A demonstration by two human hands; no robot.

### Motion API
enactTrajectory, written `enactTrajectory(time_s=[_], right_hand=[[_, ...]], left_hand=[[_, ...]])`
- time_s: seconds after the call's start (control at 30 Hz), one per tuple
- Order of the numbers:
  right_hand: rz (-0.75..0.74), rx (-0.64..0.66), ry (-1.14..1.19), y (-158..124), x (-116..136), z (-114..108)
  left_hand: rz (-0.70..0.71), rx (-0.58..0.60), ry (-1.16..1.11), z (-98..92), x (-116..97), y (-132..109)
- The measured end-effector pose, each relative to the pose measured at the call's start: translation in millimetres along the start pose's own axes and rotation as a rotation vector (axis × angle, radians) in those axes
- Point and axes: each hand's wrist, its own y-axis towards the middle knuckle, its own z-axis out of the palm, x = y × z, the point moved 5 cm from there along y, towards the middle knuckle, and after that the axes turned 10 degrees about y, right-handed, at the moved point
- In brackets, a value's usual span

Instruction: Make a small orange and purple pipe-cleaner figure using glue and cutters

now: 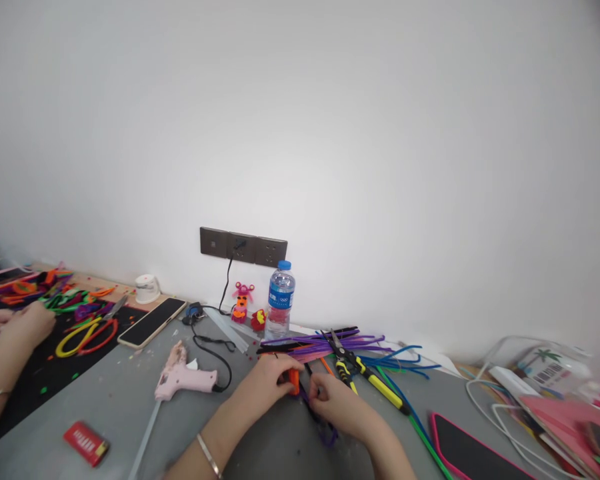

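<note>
My left hand (266, 385) is closed, thumb and fingers pinching a small orange fuzzy piece (294, 381) that looks like bent pipe cleaner. Just right of it, my right hand (341, 404) has its fingers curled together around a dark pipe cleaner (308, 368), whose end pokes up beside them. Below the fingers, a purple pipe cleaner (329, 437) loops down close to the tabletop. Behind both hands lies a bundle of purple pipe cleaners (365, 340). Yellow-and-black cutters (380, 387) rest on that bundle, jaws pointing to the wall.
A pink glue gun (187, 379) with a glue stick, a red packet (87, 443) and a phone (153, 323) lie left. A water bottle (281, 303) and a small pink-orange figure (240, 303) stand by the wall. Another person's hand (30, 327) works far left near scissors (93, 330). A pink-edged phone (473, 450) lies right.
</note>
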Motion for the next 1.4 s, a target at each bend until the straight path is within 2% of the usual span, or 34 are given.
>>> enactTrajectory(time_s=[0.23,0.43,0.67,0.9,1.2,1.4], right_hand=[[-0.014,0.001,0.005,-2,4,0],[-0.047,0.025,0.027,-3,7,1],[-0.054,0.089,0.051,-3,2,5],[-0.084,0.037,0.063,0,-1,1],[-0.037,0.010,0.032,0,4,2],[-0.091,-0.041,0.037,1,6,-1]], left_hand=[[0.237,-0.030,0.023,1.6,-11,1],[0.269,-0.015,0.031,2.4,-15,2],[0.163,-0.016,0.031,4.0,-11,3],[-0.092,-0.021,-0.016,3.7,-6,0],[-0.128,-0.100,0.109,5.4,-7,3],[-0.192,-0.151,0.144,-1.3,-8,0]])
